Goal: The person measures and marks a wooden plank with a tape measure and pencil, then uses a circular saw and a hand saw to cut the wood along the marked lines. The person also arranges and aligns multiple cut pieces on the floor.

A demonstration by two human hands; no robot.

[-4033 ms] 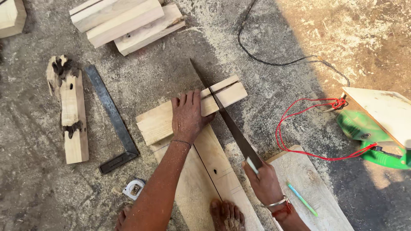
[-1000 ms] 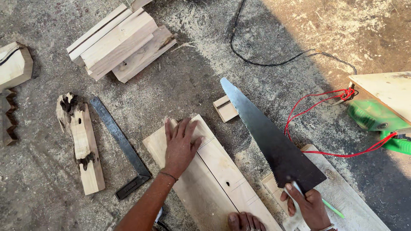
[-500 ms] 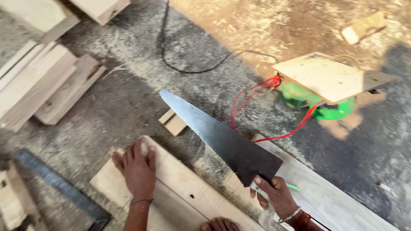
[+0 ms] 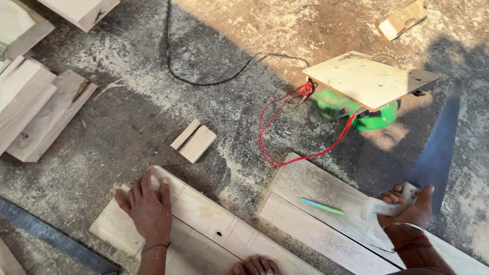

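The right hand (image 4: 407,206) is clenched around the pale handle of a handsaw (image 4: 438,147), whose dark blade runs up and away from it, slightly to the right, over the sawdust-strewn ground; the blade looks blurred, so I cannot tell whether its tip touches anything. The left hand (image 4: 147,209) lies flat and released, fingers spread, on the end of a long pale plank (image 4: 204,216) that slants down to the right. A second plank (image 4: 316,224) lies under the right hand, parallel to the first. A green power tool (image 4: 356,109) sits beyond, red wire (image 4: 285,132) looping from it. A small offcut (image 4: 193,141) rests above the left hand, nearer to it, and a green pencil (image 4: 322,206) lies on the second plank.
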